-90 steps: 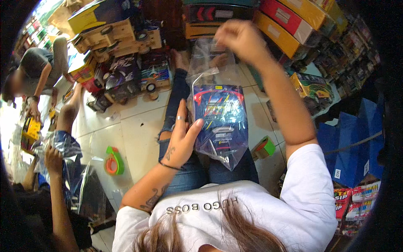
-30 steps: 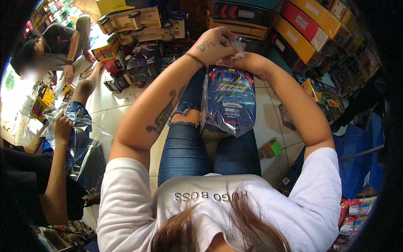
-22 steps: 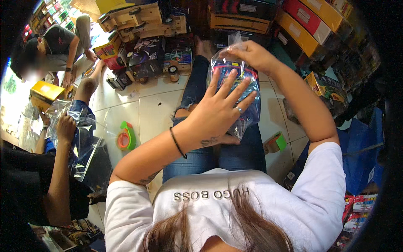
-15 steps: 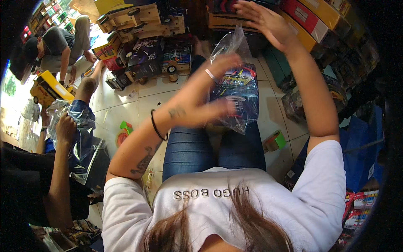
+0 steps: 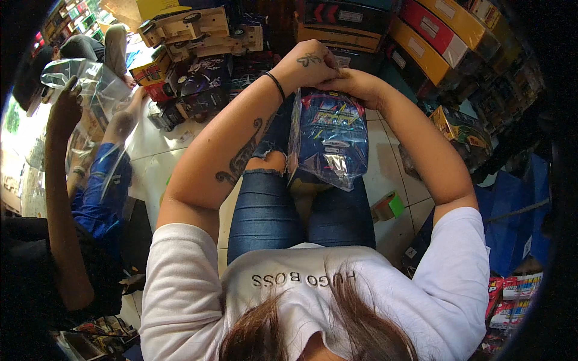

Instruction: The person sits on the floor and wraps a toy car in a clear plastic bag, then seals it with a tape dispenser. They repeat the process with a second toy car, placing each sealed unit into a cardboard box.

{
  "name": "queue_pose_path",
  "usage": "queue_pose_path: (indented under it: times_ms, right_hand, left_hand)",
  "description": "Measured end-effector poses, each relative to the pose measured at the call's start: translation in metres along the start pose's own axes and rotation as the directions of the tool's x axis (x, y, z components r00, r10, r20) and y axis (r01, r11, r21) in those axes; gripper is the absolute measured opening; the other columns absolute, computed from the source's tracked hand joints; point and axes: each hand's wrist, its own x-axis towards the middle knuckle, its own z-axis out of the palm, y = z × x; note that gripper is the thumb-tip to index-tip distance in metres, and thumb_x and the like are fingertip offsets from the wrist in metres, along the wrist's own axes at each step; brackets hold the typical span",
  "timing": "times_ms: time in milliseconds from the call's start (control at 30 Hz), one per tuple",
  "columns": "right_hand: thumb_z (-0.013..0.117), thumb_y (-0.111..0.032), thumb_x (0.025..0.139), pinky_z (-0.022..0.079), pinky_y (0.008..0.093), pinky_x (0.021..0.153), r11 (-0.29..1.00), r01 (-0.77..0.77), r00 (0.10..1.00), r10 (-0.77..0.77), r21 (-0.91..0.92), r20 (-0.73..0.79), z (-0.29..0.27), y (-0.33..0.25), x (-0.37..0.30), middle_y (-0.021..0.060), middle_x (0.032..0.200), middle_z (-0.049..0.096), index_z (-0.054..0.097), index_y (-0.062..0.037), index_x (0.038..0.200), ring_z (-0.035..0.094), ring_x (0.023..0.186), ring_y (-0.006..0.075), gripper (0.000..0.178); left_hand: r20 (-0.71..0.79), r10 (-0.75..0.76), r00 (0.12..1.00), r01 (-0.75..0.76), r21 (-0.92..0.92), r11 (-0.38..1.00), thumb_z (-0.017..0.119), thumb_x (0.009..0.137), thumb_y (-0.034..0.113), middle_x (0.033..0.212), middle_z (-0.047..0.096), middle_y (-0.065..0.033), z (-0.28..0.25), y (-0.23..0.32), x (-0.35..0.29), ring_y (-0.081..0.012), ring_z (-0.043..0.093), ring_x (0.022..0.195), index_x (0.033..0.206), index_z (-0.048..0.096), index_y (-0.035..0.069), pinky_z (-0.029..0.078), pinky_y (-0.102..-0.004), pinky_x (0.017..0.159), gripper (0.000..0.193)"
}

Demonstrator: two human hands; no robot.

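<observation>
Two hands' grip, left hand (image 5: 310, 63), right hand (image 5: 355, 84), one clear bagged toy pack (image 5: 330, 141)

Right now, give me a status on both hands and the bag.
Left hand and right hand: both grip the top of the clear bag. Bag hangs over the lap, blue toy package inside. Nothing in the way.

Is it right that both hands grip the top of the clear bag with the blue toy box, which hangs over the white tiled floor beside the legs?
Not quite. In the head view, both the left hand and right hand do grip the top of the clear bag, but it hangs over the person's lap, on the blue jeans.
</observation>
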Motion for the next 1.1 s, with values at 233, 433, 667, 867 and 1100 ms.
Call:
queue_pose_path:
  times_ms: [233,433,667,867,1100]
  right_hand:
    - [0.066,-0.026,0.089,0.051,0.0282,0.083,0.974,0.2,0.98,-0.198,0.103,-0.027,-0.007,0.022,0.005,0.0083,0.103,0.069,0.067,-0.0003,0.109,0.065,0.089,0.0138,0.033]
    - [0.052,-0.022,0.098,0.048,0.0288,0.092,0.887,0.46,0.888,-0.459,0.052,-0.017,-0.003,0.028,0.0,0.0076,0.109,0.068,0.066,-0.0013,0.112,0.064,0.099,0.0142,0.029]
    - [0.05,-0.034,0.098,0.035,0.0368,0.106,0.861,0.508,0.834,-0.489,0.01,-0.255,-0.018,0.009,-0.028,0.0098,0.133,0.054,0.05,-0.004,0.133,0.048,0.124,0.019,0.046]
    - [0.06,-0.042,0.09,0.025,0.0365,0.111,0.975,0.123,0.992,-0.127,-0.187,-0.012,-0.027,0.021,-0.031,0.0087,0.142,0.046,0.039,-0.0086,0.142,0.038,0.133,0.0234,0.066]
    - [0.059,-0.026,0.094,0.041,0.0287,0.099,0.966,0.226,0.965,-0.204,-0.127,0.167,-0.022,0.017,-0.006,0.0095,0.124,0.06,0.059,-0.0029,0.124,0.055,0.113,0.0147,0.038]
  left_hand:
    - [-0.417,0.438,0.796,-0.391,0.198,0.899,0.082,0.066,0.025,0.12,0.056,-0.0165,-0.029,0.02,-0.068,-0.0312,0.053,0.115,0.123,0.051,0.001,0.043,-0.0383,0.098,0.07]
    - [-0.074,0.457,0.886,-0.425,0.264,0.866,0.081,0.061,0.044,0.131,0.047,-0.0163,0.022,0.058,-0.143,-0.035,0.039,0.129,0.129,0.052,0.012,0.021,-0.0538,0.113,0.081]
    - [-0.463,0.03,0.886,-0.164,-0.254,0.953,0.08,0.074,0.03,0.121,0.056,-0.0125,0.014,-0.013,-0.111,-0.0241,0.054,0.111,0.128,0.052,0.002,0.044,-0.0381,0.096,0.067]
    - [0.071,-0.024,0.997,0.042,-0.268,0.963,0.073,0.084,0.031,0.097,0.068,-0.0108,-0.006,-0.04,-0.03,-0.0134,0.063,0.08,0.117,0.063,0.0,0.052,-0.0276,0.073,0.047]
    - [-0.005,0.081,0.997,-0.081,-0.099,0.992,0.071,0.075,0.023,0.096,0.068,-0.0145,-0.012,0.015,-0.014,-0.0232,0.067,0.085,0.106,0.068,0.002,0.053,-0.0327,0.077,0.037]
